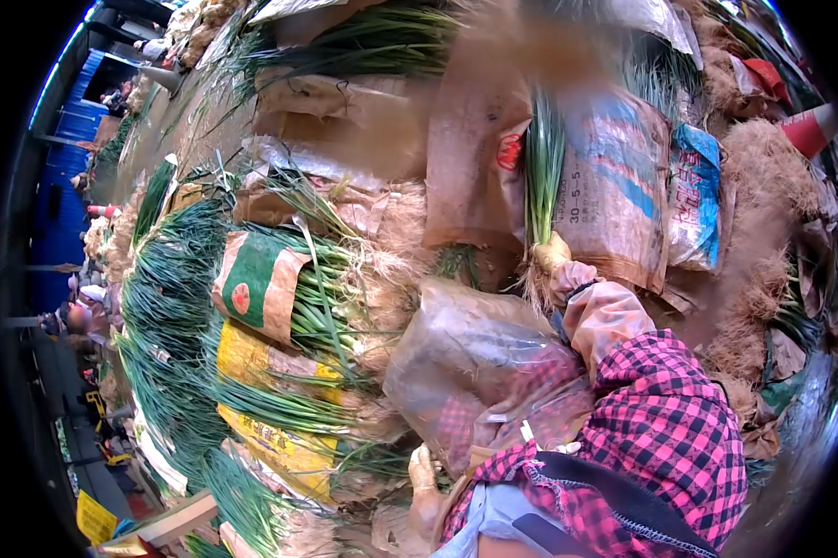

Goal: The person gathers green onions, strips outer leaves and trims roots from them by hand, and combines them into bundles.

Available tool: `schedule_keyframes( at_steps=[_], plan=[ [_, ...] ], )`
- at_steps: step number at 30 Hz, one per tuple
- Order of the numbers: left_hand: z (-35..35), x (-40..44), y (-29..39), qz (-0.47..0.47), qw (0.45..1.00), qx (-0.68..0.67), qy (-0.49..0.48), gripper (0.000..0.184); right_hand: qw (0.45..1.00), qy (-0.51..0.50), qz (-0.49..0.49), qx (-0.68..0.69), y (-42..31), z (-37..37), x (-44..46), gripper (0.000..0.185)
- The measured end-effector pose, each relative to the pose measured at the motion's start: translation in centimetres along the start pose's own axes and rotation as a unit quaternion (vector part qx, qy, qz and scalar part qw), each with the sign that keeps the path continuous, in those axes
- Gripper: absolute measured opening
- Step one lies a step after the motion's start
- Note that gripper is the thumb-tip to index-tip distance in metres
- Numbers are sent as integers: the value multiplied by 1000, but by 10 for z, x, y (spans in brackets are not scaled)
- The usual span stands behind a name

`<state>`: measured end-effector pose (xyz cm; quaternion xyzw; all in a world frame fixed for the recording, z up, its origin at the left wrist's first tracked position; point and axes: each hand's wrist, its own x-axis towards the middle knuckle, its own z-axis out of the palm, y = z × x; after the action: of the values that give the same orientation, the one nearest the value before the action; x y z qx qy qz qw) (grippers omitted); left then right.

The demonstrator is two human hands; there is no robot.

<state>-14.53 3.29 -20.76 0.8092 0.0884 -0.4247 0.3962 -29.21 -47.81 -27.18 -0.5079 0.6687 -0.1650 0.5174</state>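
Note:
My right hand (552,253), in a yellowish glove with a clear plastic sleeve cover and pink-black plaid sleeve behind it, is closed around the root end of a bunch of green onions (545,177). The long green leaves point away from me over paper sacks, and pale roots hang below the glove. Low on the left, my left hand (424,472), also gloved, stays close to my body near piled onion roots. Its fingers look extended and partly apart, with nothing visible in them. A clear plastic apron (484,367) covers my front.
Green onion piles (172,307) lie to the left, with a green-and-brown sack (261,284) and yellow sacks (275,451) among them. A printed fertilizer sack (614,186) is beside the held bunch. A traffic cone (807,130) stands right among root heaps. Blurry smudges obscure parts of the view.

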Motion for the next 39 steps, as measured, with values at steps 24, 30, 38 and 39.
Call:
schedule_keyframes(
  at_steps=[24,30,38,39],
  plan=[
    [0,-11,-101,151,972,161,79,40,953,-178,-107,-221,37,-75,1,27],
    [-36,20,-31,117,949,138,258,57,926,-265,-268,-32,-38,-36,-29,24],
    [-65,92,38,-38,900,-98,422,88,836,-378,-398,-5,-177,54,-186,24],
    [-65,100,47,-69,896,-136,417,90,815,-384,-434,-16,-184,66,-202,24]
  ],
)
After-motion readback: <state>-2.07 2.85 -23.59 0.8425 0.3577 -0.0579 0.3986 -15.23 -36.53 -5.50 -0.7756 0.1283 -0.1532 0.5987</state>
